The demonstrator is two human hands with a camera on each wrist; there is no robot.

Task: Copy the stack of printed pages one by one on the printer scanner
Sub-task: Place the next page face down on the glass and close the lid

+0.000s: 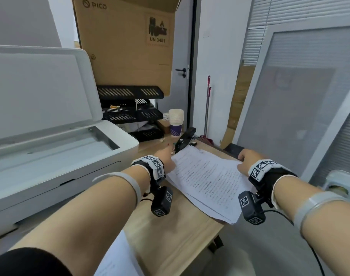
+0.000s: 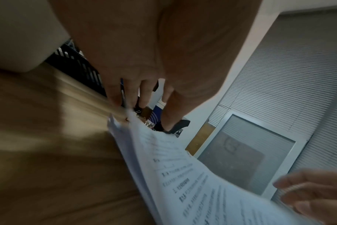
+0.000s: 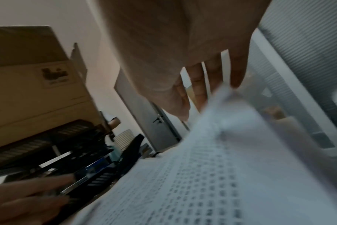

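A stack of printed pages [image 1: 210,182] lies askew on the wooden table [image 1: 170,236], to the right of the white printer [image 1: 50,176]. The printer's lid [image 1: 40,92] stands up and the scanner glass [image 1: 70,144] is bare. My left hand [image 1: 167,157] pinches the top page at its far left corner. In the left wrist view the left hand [image 2: 142,112] has its thumb over the lifted sheet [image 2: 183,167] and its fingers behind the edge. My right hand [image 1: 244,162] grips the same page's right edge. The blurred right wrist view has the right hand [image 3: 206,103] at the raised corner.
Behind the stack sit a black stapler-like tool [image 1: 185,139], stacked paper cups [image 1: 176,122] and black file trays [image 1: 130,114] under a big cardboard box [image 1: 128,42]. A loose printed sheet [image 1: 114,259] lies at the table's near edge. A framed panel [image 1: 289,106] leans on the right.
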